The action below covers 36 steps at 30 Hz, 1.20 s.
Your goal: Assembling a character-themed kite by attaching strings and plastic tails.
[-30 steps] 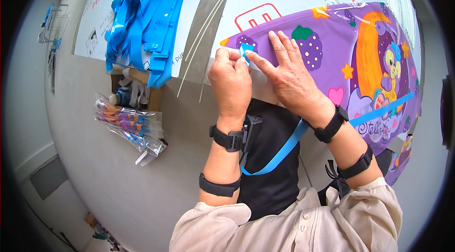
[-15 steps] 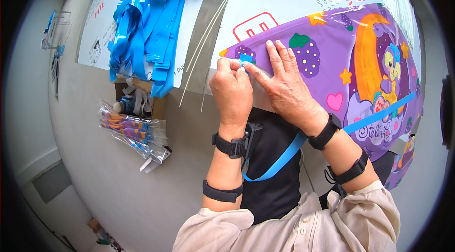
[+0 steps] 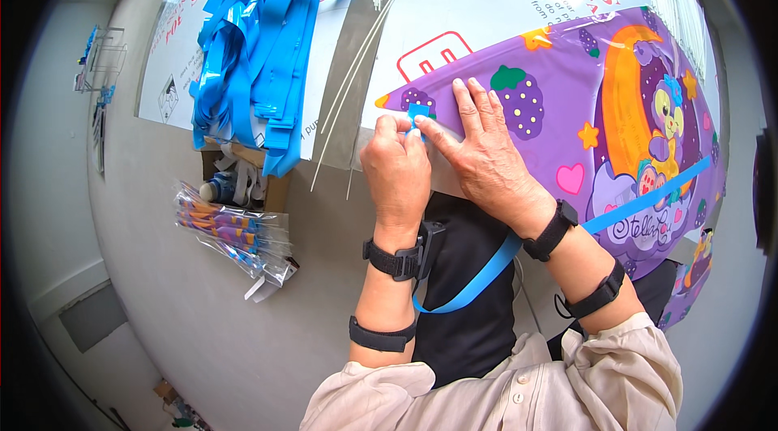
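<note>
A purple plastic kite sail (image 3: 563, 91), printed with berries, stars, hearts and a cartoon animal on a moon, lies on the table with its pointed corner to the left. Near that corner a small blue strip (image 3: 418, 111) sits at the sail's near edge. My left hand (image 3: 395, 172) is closed, its thumb and finger pinching the blue strip. With fingers stretched out, my right hand (image 3: 496, 151) lies on the sail, and its index fingertip presses beside the pinch. A long blue ribbon (image 3: 640, 202) crosses the sail, passes under my right wrist and loops over my lap; its left end is hidden.
Many blue ribbons (image 3: 259, 58) are heaped on the table at the far left. Thin white rods (image 3: 344, 87) lie between there and the sail. Below the table's edge are an open carton (image 3: 275, 192) and clear bags of folded printed pieces (image 3: 235, 228).
The view has shifted slightly. Both hands stay at the blue strip; my left fingers sit slightly lower, and more of the strip shows above them.
</note>
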{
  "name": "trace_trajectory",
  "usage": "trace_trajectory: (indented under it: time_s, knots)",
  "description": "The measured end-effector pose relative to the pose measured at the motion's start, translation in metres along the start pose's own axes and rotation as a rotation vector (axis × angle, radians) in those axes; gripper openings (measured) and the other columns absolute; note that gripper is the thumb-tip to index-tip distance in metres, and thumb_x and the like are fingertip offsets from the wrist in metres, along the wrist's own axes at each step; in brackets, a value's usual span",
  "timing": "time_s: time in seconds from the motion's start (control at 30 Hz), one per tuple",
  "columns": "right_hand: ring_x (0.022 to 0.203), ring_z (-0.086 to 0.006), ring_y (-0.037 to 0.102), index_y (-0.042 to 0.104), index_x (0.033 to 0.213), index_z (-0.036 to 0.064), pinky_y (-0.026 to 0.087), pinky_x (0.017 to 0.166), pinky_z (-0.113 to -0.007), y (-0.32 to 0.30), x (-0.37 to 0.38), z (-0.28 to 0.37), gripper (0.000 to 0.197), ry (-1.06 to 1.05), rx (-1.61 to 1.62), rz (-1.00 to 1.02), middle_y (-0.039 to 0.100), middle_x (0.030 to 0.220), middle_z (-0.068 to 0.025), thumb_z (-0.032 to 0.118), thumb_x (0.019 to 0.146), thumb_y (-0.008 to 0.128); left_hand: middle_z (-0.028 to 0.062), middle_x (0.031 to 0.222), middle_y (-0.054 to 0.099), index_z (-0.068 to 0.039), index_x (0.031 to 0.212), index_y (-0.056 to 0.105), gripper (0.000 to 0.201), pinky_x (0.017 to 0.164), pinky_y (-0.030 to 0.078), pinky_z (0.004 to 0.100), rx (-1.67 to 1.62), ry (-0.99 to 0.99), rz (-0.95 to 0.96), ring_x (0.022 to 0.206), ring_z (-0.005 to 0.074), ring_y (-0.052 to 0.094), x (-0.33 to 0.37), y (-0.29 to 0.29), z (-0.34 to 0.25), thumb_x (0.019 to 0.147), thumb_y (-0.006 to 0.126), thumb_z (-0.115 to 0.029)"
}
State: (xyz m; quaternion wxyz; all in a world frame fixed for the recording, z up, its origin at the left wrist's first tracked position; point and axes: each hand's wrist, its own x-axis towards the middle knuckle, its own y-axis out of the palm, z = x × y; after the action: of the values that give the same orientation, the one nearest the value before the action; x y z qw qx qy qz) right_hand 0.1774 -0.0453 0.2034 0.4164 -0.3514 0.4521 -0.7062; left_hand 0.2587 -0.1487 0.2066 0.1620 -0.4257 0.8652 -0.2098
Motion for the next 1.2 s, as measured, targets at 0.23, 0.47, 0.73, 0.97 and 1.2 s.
trace_trajectory:
  time_s: [0.23,0.47,0.73,0.97,1.2]
  knots:
    - [0.130,-0.0484,0.025,0.053,0.125,0.0153,0.020,0.107,-0.056,0.002,-0.001,-0.001,0.049,0.001,0.036,-0.006,0.029,0.137,-0.0326,0.005,0.078,0.055,0.0192,0.064,0.060,0.004,0.083,0.054,0.005,0.056,0.047,0.0395,0.015,-0.007,0.009,0.058,0.0306,0.062,-0.001,-0.001,0.000,0.078,0.056,0.002]
    - [0.130,-0.0485,0.026,0.054,0.125,0.0148,0.020,0.108,-0.056,0.001,-0.001,0.000,0.049,0.002,0.032,-0.013,0.029,0.136,-0.0338,0.004,0.077,0.055,0.0037,0.056,0.058,0.001,0.082,0.058,0.001,0.046,0.041,0.0261,0.062,0.088,-0.032,0.050,0.0086,0.054,-0.001,0.000,0.008,0.081,0.059,0.001]
    - [0.130,-0.0488,0.025,0.054,0.125,0.0143,0.019,0.108,-0.056,0.003,0.000,0.002,0.049,-0.001,0.019,-0.021,0.029,0.136,-0.0345,0.005,0.077,0.054,0.0035,0.058,0.058,0.000,0.084,0.057,0.005,0.047,0.041,0.0260,0.189,0.191,0.012,0.051,0.0088,0.053,-0.009,-0.017,0.007,0.080,0.060,0.002]
    - [0.131,-0.0492,0.024,0.053,0.126,0.0135,0.018,0.108,-0.056,0.002,-0.002,0.001,0.050,-0.007,-0.008,-0.011,0.028,0.136,-0.0358,0.005,0.077,0.052,0.0022,0.073,0.060,0.001,0.089,0.055,0.017,0.059,0.047,0.0197,-0.410,-0.305,0.219,0.064,0.0065,0.057,-0.061,-0.070,0.037,0.075,0.063,0.008]
    - [0.131,-0.0492,0.023,0.053,0.127,0.0141,0.017,0.108,-0.055,0.005,-0.002,0.000,0.051,-0.009,0.001,-0.028,0.028,0.136,-0.0360,0.004,0.077,0.052,0.0029,0.080,0.060,0.000,0.089,0.055,0.019,0.066,0.048,0.0191,-0.508,-0.424,0.207,0.070,0.0068,0.058,-0.096,-0.091,0.058,0.074,0.064,0.009]
